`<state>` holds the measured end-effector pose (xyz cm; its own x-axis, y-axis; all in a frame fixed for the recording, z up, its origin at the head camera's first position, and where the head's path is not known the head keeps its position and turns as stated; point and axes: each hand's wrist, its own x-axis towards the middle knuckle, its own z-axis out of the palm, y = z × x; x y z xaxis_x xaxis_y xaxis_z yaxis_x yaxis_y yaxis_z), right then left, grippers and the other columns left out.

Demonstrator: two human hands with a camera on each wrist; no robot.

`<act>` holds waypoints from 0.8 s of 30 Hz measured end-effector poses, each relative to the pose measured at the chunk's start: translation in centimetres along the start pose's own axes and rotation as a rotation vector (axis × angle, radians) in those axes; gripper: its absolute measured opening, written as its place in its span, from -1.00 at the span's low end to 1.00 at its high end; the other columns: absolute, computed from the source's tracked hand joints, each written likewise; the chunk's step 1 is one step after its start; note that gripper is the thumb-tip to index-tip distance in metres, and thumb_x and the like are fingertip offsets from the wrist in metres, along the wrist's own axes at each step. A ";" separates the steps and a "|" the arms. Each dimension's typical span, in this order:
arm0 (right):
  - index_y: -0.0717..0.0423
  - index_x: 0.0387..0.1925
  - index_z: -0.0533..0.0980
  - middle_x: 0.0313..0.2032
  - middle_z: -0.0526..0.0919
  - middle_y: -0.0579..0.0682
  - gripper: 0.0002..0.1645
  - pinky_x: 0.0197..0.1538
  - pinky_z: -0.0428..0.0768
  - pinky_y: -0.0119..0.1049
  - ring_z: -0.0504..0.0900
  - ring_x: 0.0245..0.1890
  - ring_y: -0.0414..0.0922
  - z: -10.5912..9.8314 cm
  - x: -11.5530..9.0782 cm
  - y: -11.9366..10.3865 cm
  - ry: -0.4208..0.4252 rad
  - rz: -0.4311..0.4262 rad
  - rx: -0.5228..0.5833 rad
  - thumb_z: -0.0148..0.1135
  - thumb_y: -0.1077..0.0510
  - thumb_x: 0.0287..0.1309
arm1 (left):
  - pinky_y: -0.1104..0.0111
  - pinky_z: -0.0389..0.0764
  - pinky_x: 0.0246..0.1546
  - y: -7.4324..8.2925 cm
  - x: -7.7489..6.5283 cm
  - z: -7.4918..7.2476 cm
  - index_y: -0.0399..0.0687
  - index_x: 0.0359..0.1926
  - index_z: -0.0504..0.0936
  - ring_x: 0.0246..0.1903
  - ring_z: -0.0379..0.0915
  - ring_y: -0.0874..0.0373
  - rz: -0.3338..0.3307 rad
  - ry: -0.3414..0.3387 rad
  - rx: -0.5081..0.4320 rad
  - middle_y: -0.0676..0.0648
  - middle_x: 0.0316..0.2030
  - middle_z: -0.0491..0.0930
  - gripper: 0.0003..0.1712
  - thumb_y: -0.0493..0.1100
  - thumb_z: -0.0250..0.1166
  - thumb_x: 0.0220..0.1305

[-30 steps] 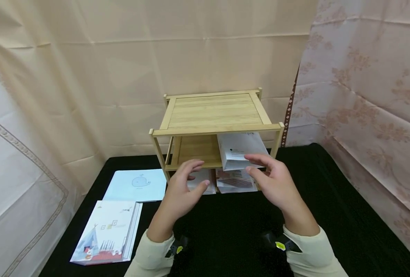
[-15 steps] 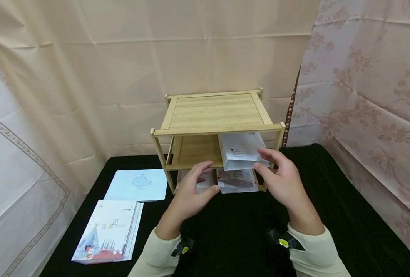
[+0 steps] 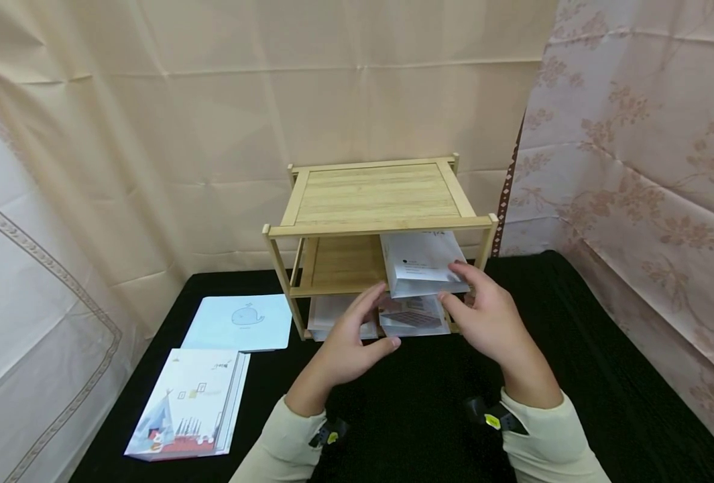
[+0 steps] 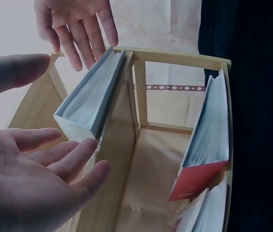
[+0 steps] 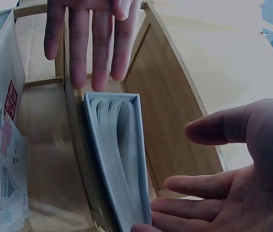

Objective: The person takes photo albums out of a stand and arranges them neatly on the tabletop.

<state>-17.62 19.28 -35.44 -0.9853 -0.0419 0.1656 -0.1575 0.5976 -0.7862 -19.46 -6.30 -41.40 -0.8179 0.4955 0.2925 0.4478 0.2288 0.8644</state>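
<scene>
White, thick and hard-covered, a rectangular book [image 3: 424, 263] lies flat on the middle tier of a pale wooden shelf [image 3: 375, 194] in the head view, its front end overhanging. The right hand [image 3: 491, 318] is at its right front corner, thumb and forefinger apart; whether they touch I cannot tell. The left hand [image 3: 352, 339], fingers spread and holding nothing, is by the lower tier, before two white books, left [image 3: 334, 314] and right [image 3: 413, 316].

From the left wrist, stiff smooth boards and a squared spine enclose loose, wavy pages. It should be moderately heavy and sturdy, perhaps slippery on its glossy cover; the spine edge looks the firmest hold for the left hand.

From the right wrist, the leaves bow apart, leaving a hollow, so pinching both boards should beat catching pages; the right fingers lie loosely extended beside it
</scene>
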 end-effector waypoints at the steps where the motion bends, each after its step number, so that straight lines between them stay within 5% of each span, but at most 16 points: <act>1: 0.12 0.53 0.26 0.47 0.34 0.29 -0.26 -0.18 0.70 -0.19 0.65 0.10 0.20 0.0 0.0 0.0 0.000 -0.004 -0.016 0.21 0.00 0.44 | -0.02 0.32 0.47 0.0 0.0 0.1 0.04 0.64 0.07 0.53 0.15 0.01 0.003 -0.006 -0.001 -0.04 0.63 0.05 0.04 -0.10 0.44 0.28; 5: 0.14 0.52 0.27 0.36 0.45 0.27 -0.25 -0.38 0.63 -0.26 0.67 -0.21 0.07 0.2 0.1 0.2 -0.003 -0.016 -0.035 0.22 -0.01 0.43 | -0.06 0.32 0.47 -0.2 0.2 0.5 0.12 0.65 0.02 0.56 0.10 -0.01 0.015 -0.032 -0.008 0.02 0.65 -0.02 0.06 -0.09 0.43 0.30; 8: 0.12 0.52 0.28 -0.06 0.65 0.20 -0.26 -0.58 0.51 -0.29 0.53 -0.56 -0.08 0.2 0.1 0.2 -0.005 -0.019 -0.056 0.22 -0.02 0.43 | -0.11 0.31 0.47 -0.2 0.1 0.7 0.21 0.66 0.00 0.58 0.03 0.04 0.015 -0.053 -0.003 0.11 0.65 -0.07 0.05 -0.06 0.42 0.31; 12: 0.11 0.50 0.30 -0.54 0.53 0.03 -0.27 -0.69 0.43 -0.28 0.42 -0.74 -0.16 0.3 0.1 0.2 0.000 -0.019 -0.101 0.21 -0.03 0.43 | -0.11 0.29 0.48 -0.1 0.0 0.9 0.23 0.65 0.01 0.60 -0.04 0.12 0.012 -0.062 0.007 0.16 0.65 -0.10 0.05 -0.04 0.42 0.30; 14: 0.13 0.49 0.31 -0.48 0.53 0.03 -0.28 -0.70 0.43 -0.28 0.42 -0.75 -0.16 0.3 0.1 0.1 0.007 -0.022 -0.118 0.22 -0.04 0.43 | -0.09 0.28 0.49 -0.1 0.0 0.9 0.23 0.65 0.02 0.60 -0.05 0.12 0.011 -0.060 0.011 0.16 0.65 -0.09 0.05 -0.04 0.42 0.30; 21: 0.18 0.45 0.35 0.25 0.48 0.27 -0.30 -0.64 0.48 -0.25 0.46 -0.70 -0.10 0.4 0.2 0.2 0.026 -0.032 -0.152 0.22 -0.03 0.42 | 0.01 0.28 0.49 0.2 -0.1 0.9 0.23 0.64 0.05 0.58 -0.01 0.13 -0.005 -0.057 0.030 0.18 0.64 -0.06 0.02 -0.02 0.42 0.30; 24: 0.20 0.44 0.37 0.35 0.45 0.31 -0.32 -0.31 0.67 -0.08 0.66 -0.34 0.06 0.4 0.3 0.2 0.034 -0.039 -0.174 0.22 -0.01 0.42 | -0.01 0.29 0.49 0.4 -0.1 0.9 0.22 0.64 0.07 0.58 0.02 0.12 -0.006 -0.053 0.031 0.17 0.64 -0.04 0.01 -0.03 0.42 0.31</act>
<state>-17.98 19.11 -35.80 -0.9755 -0.0426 0.2160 -0.1788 0.7260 -0.6641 -18.86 -5.54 -41.48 -0.8007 0.5373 0.2651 0.4548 0.2569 0.8528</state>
